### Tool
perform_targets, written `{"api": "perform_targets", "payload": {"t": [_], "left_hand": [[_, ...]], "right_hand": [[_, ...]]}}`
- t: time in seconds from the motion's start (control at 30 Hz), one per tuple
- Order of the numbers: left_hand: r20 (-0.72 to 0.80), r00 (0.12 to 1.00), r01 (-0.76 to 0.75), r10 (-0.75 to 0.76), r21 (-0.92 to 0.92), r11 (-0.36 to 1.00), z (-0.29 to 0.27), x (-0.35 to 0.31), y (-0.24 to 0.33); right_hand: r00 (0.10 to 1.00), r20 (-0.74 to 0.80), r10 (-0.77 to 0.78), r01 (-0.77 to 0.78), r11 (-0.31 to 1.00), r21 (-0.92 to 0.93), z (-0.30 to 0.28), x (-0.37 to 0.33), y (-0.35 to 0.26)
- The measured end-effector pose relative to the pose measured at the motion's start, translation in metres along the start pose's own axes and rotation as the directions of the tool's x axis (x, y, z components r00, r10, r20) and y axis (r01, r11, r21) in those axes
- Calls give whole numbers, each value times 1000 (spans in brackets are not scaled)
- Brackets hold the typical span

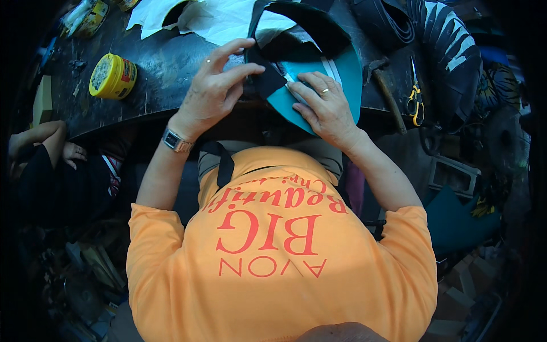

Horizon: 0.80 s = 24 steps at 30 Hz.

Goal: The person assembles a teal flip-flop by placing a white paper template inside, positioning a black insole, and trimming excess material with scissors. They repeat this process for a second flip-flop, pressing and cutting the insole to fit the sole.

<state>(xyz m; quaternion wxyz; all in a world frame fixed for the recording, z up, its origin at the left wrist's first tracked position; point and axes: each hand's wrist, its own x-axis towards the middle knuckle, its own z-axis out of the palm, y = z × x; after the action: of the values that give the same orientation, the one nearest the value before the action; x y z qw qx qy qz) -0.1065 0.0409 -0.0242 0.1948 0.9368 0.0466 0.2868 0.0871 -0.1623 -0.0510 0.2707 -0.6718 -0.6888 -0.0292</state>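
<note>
Probably trimming: right hand [329, 107] pinches a tool [288, 78], sheet [348, 71] beneath; left hand [212, 85], hold unclear, should next steady the band [267, 83] alongside.

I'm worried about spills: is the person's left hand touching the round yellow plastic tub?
Apart. In the head view, dark tabletop shows plainly between the left hand and the round yellow plastic tub.

I can't make out the slim pale thing [288, 78] in the right hand [325, 108] — fingers cover most of it. The white sheet [219, 23] runs past the top edge — lower-left clutter [98, 265] blurs into shadow.
</note>
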Motion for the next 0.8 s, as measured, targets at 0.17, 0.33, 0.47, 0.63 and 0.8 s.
{"api": "perform_targets", "payload": {"t": [0.17, 0.33, 0.47, 0.63, 0.8], "left_hand": [[-129, 907, 291, -401, -497, 818, 27, -25, 15], [76, 745, 331, -663, -905, 267, 46, -26, 15], [212, 668, 375, -714, -924, 77, 49, -25, 7], [244, 716, 350, -655, -936, 34, 53, -25, 5], [241, 766, 320, -597, -947, 28, 56, -26, 4]], "right_hand": [[1000, -8, -19, 20, 994, 109, 0, 9, -6], [1000, -4, 18, -15, 935, 353, 4, 23, -10], [970, 85, 230, -242, 842, 482, 5, 39, -16], [914, 153, 375, -402, 797, 451, 2, 67, -25], [912, 182, 367, -405, 876, 263, 2, 82, -29]]}}
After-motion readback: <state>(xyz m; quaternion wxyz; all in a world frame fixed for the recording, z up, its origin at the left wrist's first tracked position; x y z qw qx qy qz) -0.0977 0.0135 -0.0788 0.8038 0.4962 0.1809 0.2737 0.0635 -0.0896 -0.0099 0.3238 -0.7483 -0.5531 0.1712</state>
